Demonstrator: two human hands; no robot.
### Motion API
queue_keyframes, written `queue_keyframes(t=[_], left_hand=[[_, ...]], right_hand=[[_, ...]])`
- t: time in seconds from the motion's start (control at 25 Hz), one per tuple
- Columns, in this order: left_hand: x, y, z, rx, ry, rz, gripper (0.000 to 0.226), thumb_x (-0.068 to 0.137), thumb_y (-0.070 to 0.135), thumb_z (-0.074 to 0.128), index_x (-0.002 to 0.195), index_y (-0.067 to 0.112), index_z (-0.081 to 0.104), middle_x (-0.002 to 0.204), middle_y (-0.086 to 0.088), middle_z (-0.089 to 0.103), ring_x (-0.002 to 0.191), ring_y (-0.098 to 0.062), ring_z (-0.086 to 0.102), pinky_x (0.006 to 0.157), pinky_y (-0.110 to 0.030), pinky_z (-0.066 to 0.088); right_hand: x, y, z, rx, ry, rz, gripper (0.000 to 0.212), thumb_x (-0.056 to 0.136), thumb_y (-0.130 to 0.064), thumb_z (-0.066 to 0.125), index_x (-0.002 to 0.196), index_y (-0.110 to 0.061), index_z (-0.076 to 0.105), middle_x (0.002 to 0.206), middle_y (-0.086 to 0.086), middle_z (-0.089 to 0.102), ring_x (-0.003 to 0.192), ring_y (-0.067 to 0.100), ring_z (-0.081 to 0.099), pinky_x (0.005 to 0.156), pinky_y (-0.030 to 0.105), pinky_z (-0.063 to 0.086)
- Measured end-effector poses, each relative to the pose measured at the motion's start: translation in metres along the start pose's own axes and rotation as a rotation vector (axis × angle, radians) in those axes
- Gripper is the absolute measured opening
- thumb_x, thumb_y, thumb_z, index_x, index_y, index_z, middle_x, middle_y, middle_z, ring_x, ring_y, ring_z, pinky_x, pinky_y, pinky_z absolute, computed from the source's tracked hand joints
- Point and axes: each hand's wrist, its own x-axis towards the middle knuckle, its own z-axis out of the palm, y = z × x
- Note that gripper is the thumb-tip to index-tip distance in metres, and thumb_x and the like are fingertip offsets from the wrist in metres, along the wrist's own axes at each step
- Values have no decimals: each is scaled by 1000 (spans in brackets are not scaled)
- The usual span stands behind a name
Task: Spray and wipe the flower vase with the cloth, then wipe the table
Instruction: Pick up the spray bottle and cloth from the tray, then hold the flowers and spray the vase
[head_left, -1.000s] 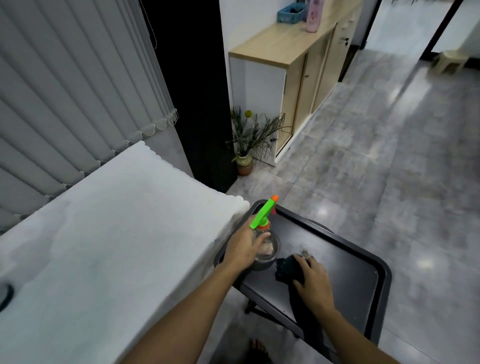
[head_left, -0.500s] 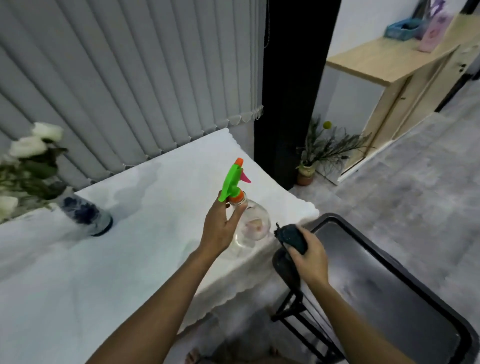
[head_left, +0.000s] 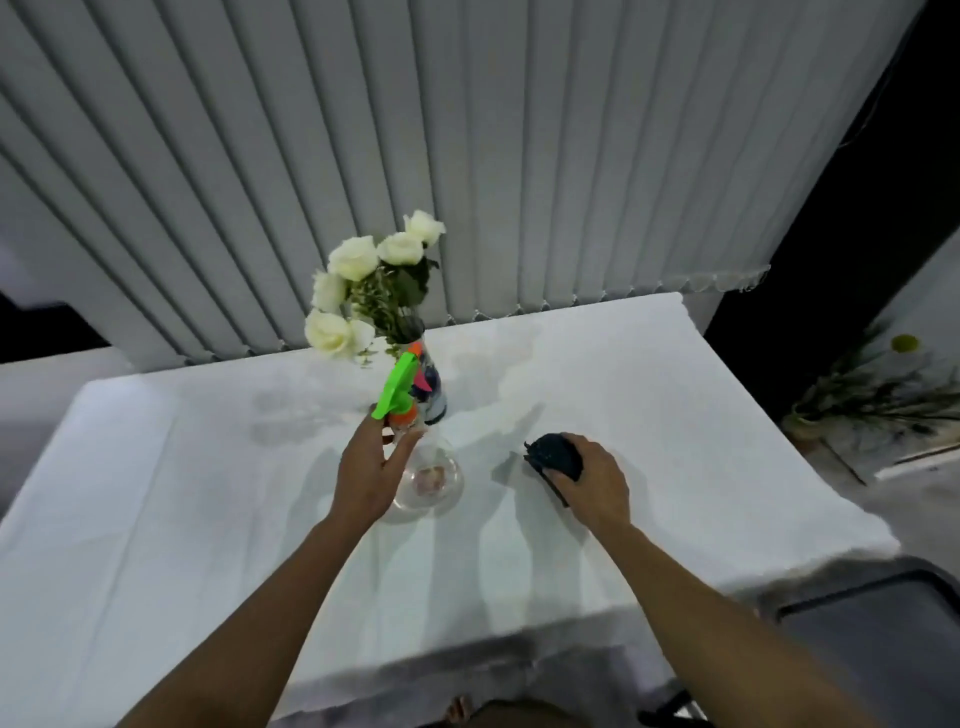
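Your left hand (head_left: 366, 467) clamps the sprayer (head_left: 410, 431) by its neck, your right hand (head_left: 592, 480) is closed on the cloth (head_left: 555, 453). The vase (head_left: 428, 384) stands on the table (head_left: 623, 415) just behind the nozzle. So close and top-heavy with roses (head_left: 363, 280), it may tip if the bottle bumps it.

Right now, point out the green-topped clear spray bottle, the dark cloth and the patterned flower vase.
Green-topped clear spray bottle (head_left: 431, 478): head view, on its clear round body.
Dark cloth (head_left: 555, 454): head view, on the bunched part ahead of the fingers.
Patterned flower vase (head_left: 435, 395): head view, on its right side.
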Motion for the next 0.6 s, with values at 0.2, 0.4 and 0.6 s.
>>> queue_keyframes(t=[0.2, 0.4, 0.6], left_hand=[[9, -43, -52, 32, 59, -54, 37, 86, 58, 54, 117, 39, 51, 110, 7, 67, 99, -19, 65, 88, -48, 54], [10, -67, -64, 22, 73, -96, 32, 85, 57, 55, 113, 43, 49, 107, 4, 68, 96, -21, 65, 86, -51, 54], [12, -72, -63, 3, 34, -78, 31, 85, 48, 60, 112, 37, 50, 105, 5, 66, 95, -18, 64, 85, -46, 54]], right_hand=[[12, -18, 56, -279, -73, -15, 74, 92, -58, 50, 154, -24, 28, 158, 5, 33, 144, 30, 30, 114, 44, 31], [2, -5, 72, -546, -222, -168, 107, 73, -81, -21, 158, -26, 10, 167, 3, 8, 154, 32, 3, 124, 45, 5], [29, -41, 57, -424, -125, -121, 81, 85, -69, 17, 132, -19, 61, 150, 7, 48, 145, 34, 33, 118, 45, 19]])
